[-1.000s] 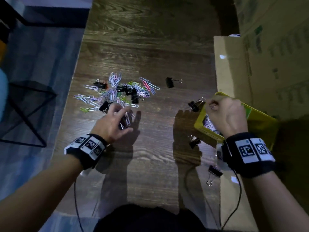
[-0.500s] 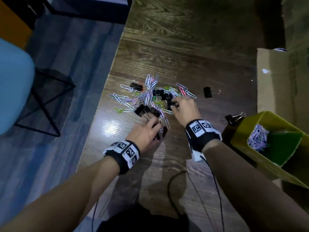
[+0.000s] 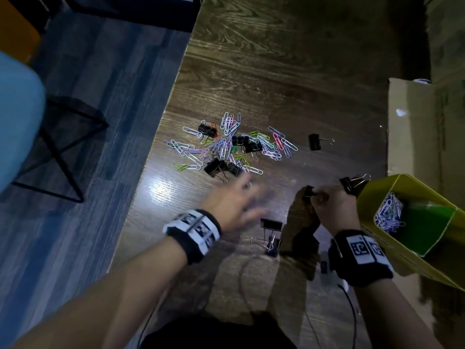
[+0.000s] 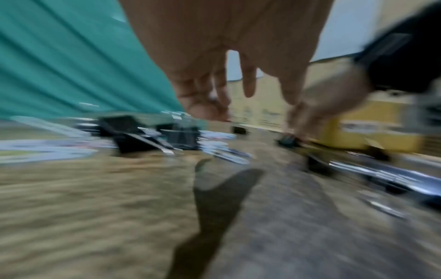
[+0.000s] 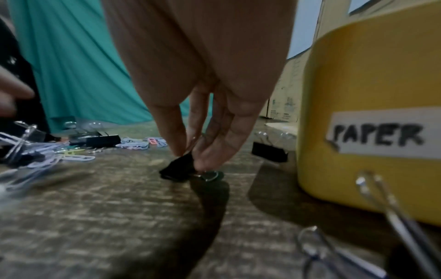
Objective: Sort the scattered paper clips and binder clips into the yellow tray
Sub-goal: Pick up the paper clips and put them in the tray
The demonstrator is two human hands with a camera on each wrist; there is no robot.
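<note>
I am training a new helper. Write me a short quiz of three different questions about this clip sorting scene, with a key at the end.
1. True or false: the right hand pinches a black binder clip against the table.
2. Which word is on the label of the yellow tray? A) CLIPS B) PAPER C) PINS
3. Fill in: the tray compartment nearest the table centre holds a heap of ____ clips.

Key
1. True; the right wrist view shows the fingers closed on it.
2. B
3. paper
</note>
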